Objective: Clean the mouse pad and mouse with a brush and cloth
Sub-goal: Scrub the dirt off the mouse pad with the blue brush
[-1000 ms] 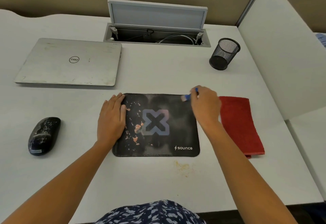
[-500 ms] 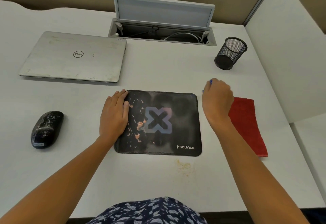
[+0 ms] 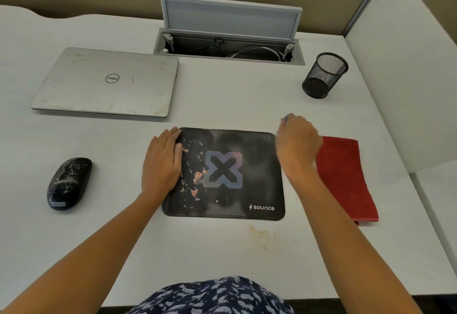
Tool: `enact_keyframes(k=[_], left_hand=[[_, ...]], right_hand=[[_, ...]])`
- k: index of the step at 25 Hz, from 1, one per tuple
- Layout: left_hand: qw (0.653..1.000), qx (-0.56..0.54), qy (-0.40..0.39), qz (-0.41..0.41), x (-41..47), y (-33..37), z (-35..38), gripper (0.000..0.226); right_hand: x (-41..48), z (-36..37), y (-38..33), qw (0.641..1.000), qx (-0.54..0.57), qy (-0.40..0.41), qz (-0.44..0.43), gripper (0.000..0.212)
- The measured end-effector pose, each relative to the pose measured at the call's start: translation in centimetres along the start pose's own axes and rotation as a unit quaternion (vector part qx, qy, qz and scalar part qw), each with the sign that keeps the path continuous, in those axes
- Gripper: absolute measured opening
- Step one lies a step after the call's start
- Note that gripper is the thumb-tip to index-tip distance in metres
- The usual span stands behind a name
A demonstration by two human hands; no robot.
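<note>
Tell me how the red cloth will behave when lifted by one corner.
The red cloth would probably hang limp: it lies flat and folded, a lower layer peeking out at its near edge. Lifted by one corner, it likely unfolds. Its towel-like nap suggests it is light and would drag, not slide, on the desk.

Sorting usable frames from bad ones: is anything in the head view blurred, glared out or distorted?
Head view: the right hand is motion-blurred, and the brush shows only as a blue smear at its top; the left hand, mouse pad print and mouse are sharp; the light is soft and even, with faint shadows and no glare; the desk back edge bows from the wide lens.
</note>
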State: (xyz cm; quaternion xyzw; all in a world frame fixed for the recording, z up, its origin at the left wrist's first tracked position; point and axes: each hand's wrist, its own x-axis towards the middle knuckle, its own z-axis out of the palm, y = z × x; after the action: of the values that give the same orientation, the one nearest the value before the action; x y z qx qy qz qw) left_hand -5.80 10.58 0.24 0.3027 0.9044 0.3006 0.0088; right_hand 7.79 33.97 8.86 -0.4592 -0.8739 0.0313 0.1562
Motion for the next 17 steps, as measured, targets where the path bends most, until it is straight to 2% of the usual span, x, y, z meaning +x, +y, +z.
enact_keyframes(k=[1, 3, 5, 7, 10, 14, 17], left_hand=[[1.0, 0.001, 0.001, 0.001, 0.1, 0.0, 0.0, 0.041], [1.0, 0.003, 0.001, 0.0, 0.1, -0.1, 0.1, 0.041], [1.0, 0.005, 0.001, 0.001, 0.0, -0.1, 0.1, 0.041], [1.0, 0.001, 0.001, 0.001, 0.0, -0.1, 0.1, 0.04], [1.0, 0.005, 0.002, 0.002, 0.0, 0.0, 0.1, 0.041], [1.0, 0.006, 0.003, 0.003, 0.0, -0.1, 0.1, 0.041], [1.0, 0.005, 0.002, 0.002, 0.0, -0.2, 0.2, 0.041]], right_hand=[[0.3, -0.4, 1.2, 1.0, -0.005, 0.024, 0.012, 0.026], [0.5, -0.7, 2.8, 0.997, 0.069, 0.026, -0.011, 0.027], [0.2, -0.9, 3.2, 0.988, 0.144, -0.022, -0.06, 0.027], [-0.5, -0.9, 3.3, 0.985, 0.121, -0.083, -0.086, 0.028], [-1.3, -1.2, 4.4, 0.986, 0.072, -0.133, -0.068, 0.032], [-0.9, -1.8, 4.1, 0.983, 0.158, -0.096, -0.022, 0.031], [-0.5, -1.7, 3.3, 0.983, 0.148, -0.104, -0.012, 0.032]])
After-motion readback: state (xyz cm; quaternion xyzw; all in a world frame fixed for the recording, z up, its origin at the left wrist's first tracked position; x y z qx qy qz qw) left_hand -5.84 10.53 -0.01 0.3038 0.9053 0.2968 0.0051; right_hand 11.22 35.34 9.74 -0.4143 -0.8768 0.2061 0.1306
